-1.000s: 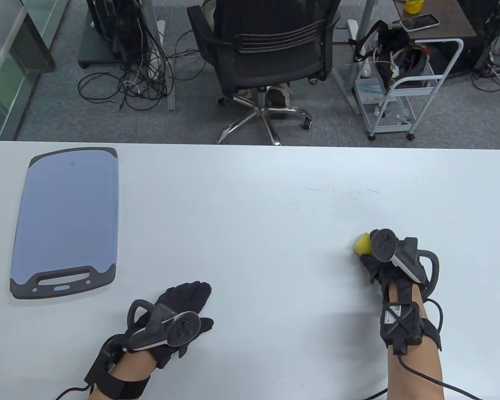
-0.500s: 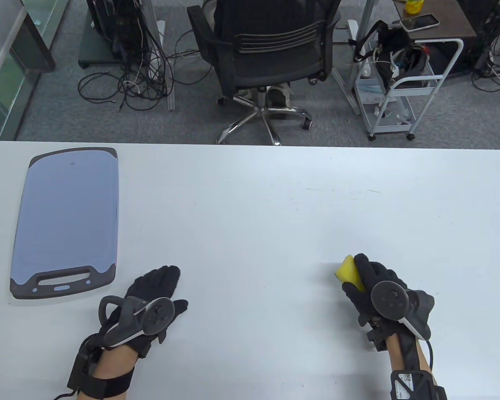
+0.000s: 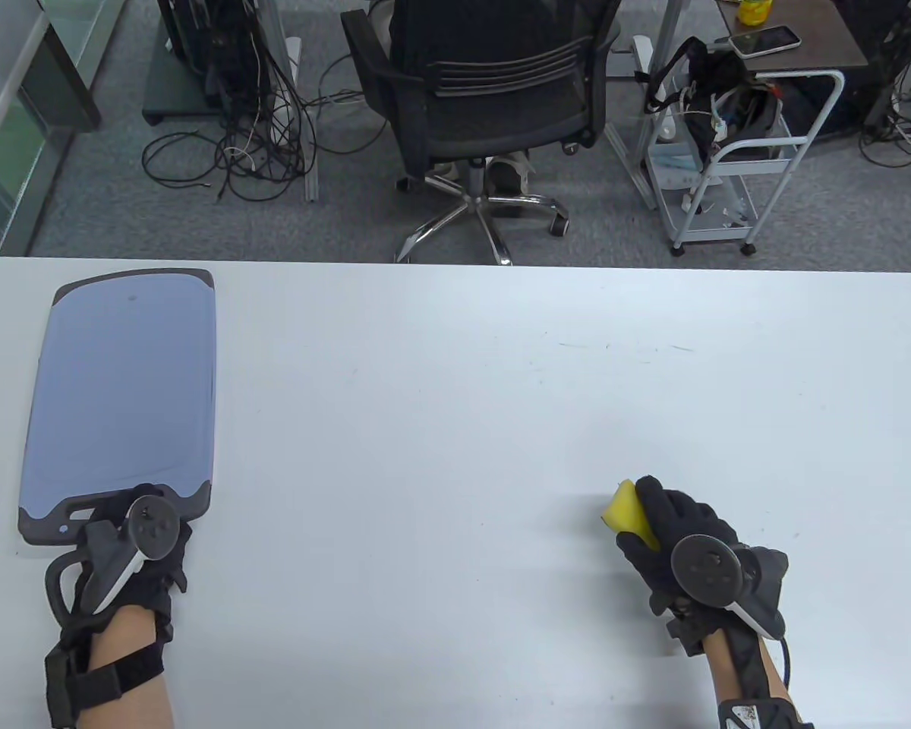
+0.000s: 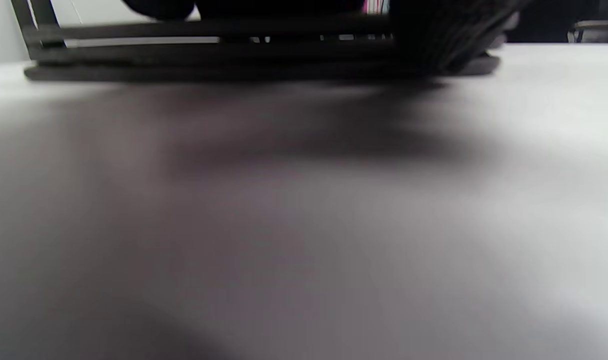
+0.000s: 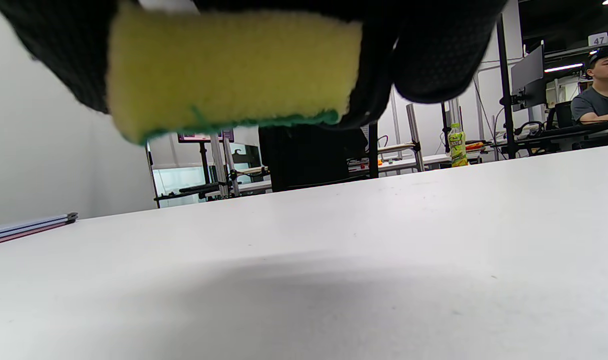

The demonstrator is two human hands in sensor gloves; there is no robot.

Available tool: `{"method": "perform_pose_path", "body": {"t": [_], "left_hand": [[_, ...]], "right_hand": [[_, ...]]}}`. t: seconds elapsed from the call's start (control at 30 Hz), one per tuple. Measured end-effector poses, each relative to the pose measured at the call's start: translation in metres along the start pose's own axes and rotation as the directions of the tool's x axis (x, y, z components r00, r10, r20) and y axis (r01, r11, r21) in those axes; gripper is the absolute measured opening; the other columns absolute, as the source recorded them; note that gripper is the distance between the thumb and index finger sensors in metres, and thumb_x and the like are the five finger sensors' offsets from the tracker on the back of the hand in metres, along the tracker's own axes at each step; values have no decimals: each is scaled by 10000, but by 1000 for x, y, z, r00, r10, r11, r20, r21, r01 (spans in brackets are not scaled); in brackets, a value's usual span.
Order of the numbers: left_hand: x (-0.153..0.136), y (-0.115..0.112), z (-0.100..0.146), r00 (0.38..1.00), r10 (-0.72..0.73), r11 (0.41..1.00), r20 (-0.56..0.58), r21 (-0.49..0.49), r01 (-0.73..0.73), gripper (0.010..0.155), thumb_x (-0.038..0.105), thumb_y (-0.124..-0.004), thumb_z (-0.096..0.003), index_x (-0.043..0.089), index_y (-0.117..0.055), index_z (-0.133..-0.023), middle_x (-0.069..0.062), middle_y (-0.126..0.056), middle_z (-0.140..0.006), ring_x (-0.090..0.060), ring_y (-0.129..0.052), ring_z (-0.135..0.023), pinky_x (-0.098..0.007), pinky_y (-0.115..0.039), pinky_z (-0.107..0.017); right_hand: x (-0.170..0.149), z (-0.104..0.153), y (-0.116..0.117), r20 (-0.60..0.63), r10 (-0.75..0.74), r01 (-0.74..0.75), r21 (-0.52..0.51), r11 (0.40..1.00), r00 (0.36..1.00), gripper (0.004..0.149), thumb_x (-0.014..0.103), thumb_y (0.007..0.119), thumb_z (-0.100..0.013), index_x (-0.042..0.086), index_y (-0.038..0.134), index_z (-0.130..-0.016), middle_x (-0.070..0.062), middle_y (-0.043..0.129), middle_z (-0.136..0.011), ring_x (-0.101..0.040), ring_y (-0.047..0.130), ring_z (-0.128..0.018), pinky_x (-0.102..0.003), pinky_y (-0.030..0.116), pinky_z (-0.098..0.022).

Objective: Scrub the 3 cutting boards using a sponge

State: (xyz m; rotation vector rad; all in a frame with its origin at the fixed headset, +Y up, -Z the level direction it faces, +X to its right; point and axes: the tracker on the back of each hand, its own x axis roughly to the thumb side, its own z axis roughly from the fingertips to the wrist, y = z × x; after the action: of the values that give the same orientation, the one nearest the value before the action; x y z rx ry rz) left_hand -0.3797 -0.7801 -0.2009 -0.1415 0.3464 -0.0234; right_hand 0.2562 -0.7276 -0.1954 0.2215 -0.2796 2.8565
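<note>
Desk [image 3: 455,380]: white, wide, carrying everything here.
Chair [image 3: 486,91]: black office chair on the floor past the desk's far edge.
Cart [image 3: 729,159]: white wire cart right of the chair, stuffed with gear.
Boards [image 3: 125,395]: grey-blue top board, dark rim, lying flat at the desk's left side, handle end nearest the person. In the right wrist view the edge [image 5: 29,227] shows thin layers, so it's a stack; how many, can't tell.
Left hand [image 3: 140,558]: right at the boards' handle end, touching it. Fingers hidden under the tracker, and the left wrist view is dark blur, so the grip can't be told.
Right hand [image 3: 672,543]: near the desk's front right, well apart from the boards, grip curled round the sponge.
Sponge [image 3: 628,512]: yellow, green scrub face down, held just clear of the desk in the right wrist view [image 5: 229,70].
</note>
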Motion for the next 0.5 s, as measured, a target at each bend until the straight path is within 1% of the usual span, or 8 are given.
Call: {"method": "perform_pose_path", "body": {"t": [0.1, 0.2, 0.3, 0.33, 0.37, 0.43, 0.47, 0.5], "left_hand": [[0, 2, -2, 997, -62, 998, 38, 22, 61, 702, 524, -804, -482, 204, -600, -1073, -73, -741, -1078, -387, -737, -1037, -618, -621, -745], [-5, 2, -5, 997, -2, 999, 75, 39, -1, 658, 505, -818, -465, 240, -651, -1044, -56, -767, -1054, -369, -766, -1019, -622, -610, -748], [-3, 5, -2, 990, 47, 996, 131, 74, -57, 661, 527, -743, -492, 245, -578, -1067, -53, -701, -1071, -365, -723, -1018, -629, -556, -763], [3, 7, 0, 988, 65, 990, 141, 115, -81, 671, 516, -698, -503, 219, -522, -1079, -81, -650, -1079, -397, -673, -1015, -654, -502, -768], [13, 12, 3, 989, 60, 975, 135, 207, -87, 673, 507, -634, -508, 197, -458, -1079, -103, -602, -1079, -421, -627, -1005, -671, -447, -766], [28, 24, 11, 985, 56, 930, 162, 351, -111, 672, 528, -517, -492, 178, -387, -1050, -100, -587, -1006, -385, -635, -910, -677, -430, -739], [36, 32, 19, 976, 115, 860, 186, 473, -191, 658, 524, -489, -484, 165, -396, -1027, -101, -613, -957, -353, -668, -850, -673, -463, -709], [38, 36, 23, 967, 181, 821, 179, 514, -249, 648, 519, -481, -483, 157, -409, -1016, -95, -636, -935, -333, -700, -812, -669, -492, -679]], "right_hand": [[-3, 0, 1, -9, -4, 4, 2, 1000, 1000, 752, 555, 826, -422, 181, 646, -1049, -91, 772, -933, -279, 844, -742, -520, 724, -598], [-3, 0, 2, -15, 4, -4, 8, 1000, 1000, 752, 555, 826, -422, 183, 644, -1050, -90, 771, -935, -279, 844, -743, -521, 722, -598], [-3, -1, 3, -21, -7, 7, 9, 1000, 1000, 753, 554, 825, -423, 181, 641, -1051, -91, 767, -937, -280, 842, -745, -522, 721, -599], [-3, -1, 3, -19, -9, 9, 10, 1000, 1000, 752, 554, 825, -424, 181, 641, -1051, -92, 767, -937, -281, 840, -746, -523, 720, -598], [-2, -1, 4, -17, -1, 2, 12, 1000, 1000, 754, 553, 825, -423, 182, 640, -1052, -92, 765, -939, -282, 839, -747, -523, 719, -599], [-2, -1, 3, -11, 19, -19, 14, 1000, 1000, 753, 554, 825, -423, 183, 639, -1052, -91, 765, -939, -281, 839, -748, -521, 720, -600], [-3, -1, 3, -11, 23, -23, 9, 1000, 1000, 754, 554, 824, -423, 183, 637, -1052, -90, 764, -940, -280, 839, -748, -521, 721, -600], [-3, -1, 2, -12, 19, -19, 5, 1000, 1000, 753, 555, 823, -424, 182, 638, -1052, -90, 765, -938, -279, 840, -747, -520, 721, -600]]}}
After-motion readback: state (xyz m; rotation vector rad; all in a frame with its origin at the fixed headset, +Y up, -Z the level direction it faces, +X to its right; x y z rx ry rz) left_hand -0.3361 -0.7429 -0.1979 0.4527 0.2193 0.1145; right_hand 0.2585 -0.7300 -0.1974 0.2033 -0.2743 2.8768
